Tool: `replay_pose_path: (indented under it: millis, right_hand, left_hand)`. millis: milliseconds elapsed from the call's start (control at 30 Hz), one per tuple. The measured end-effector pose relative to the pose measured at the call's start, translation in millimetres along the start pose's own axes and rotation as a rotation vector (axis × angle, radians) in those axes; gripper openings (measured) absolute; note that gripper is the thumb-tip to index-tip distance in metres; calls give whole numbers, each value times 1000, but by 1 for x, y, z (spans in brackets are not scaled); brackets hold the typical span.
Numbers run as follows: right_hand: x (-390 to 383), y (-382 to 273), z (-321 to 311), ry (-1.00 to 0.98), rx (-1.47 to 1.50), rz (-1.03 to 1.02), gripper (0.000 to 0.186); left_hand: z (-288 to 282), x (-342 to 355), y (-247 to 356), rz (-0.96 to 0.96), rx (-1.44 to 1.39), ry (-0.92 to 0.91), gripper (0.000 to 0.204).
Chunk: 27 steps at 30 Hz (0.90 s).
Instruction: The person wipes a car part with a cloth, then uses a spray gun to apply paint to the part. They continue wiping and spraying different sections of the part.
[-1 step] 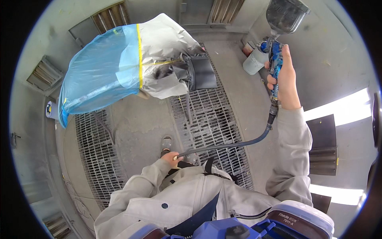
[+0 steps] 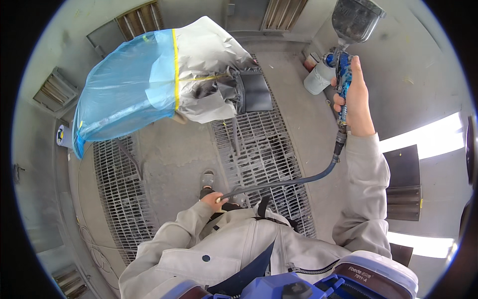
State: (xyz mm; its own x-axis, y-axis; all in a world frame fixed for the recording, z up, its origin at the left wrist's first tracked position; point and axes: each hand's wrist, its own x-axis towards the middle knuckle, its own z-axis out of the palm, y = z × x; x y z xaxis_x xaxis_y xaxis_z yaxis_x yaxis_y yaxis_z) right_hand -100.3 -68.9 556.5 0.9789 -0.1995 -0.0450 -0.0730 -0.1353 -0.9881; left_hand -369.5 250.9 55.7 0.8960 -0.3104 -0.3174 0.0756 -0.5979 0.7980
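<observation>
My right hand grips a blue spray gun raised at the upper right, with a dark translucent paint cup on top. A grey hose runs from the gun's handle down to my left hand, whose fingers close round it near my waist. Ahead of me, a large workpiece is wrapped in blue plastic film and crumpled silver-white sheeting, joined by yellow tape. A dark grey panel is exposed at its right end, left of the gun.
Metal floor grates flank my feet. A white bucket stands by the right wall, a small container at the left. Louvred vents line the walls. A thin hose lies coiled at lower left.
My right hand and the spray gun have shifted very slightly to the left. Otherwise the view is nearly the same.
</observation>
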Motion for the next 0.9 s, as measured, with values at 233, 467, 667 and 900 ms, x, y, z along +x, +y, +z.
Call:
replay_pose_path:
  millis: [233, 467, 667, 900]
  right_hand:
    - [-3, -2, 17, -335, 214, 262, 62]
    - [1, -4, 16, -221, 132, 205, 65]
    - [-14, 7, 28, -32, -24, 110, 64]
    - [-37, 11, 11, -394, 311, 343, 67]
  left_hand:
    - [27, -34, 7, 194, -128, 62, 21]
    - [13, -36, 17, 127, -48, 125, 20]
    - [4, -31, 15, -2, -9, 165, 24]
    - [-7, -33, 17, 51, 0, 117, 15]
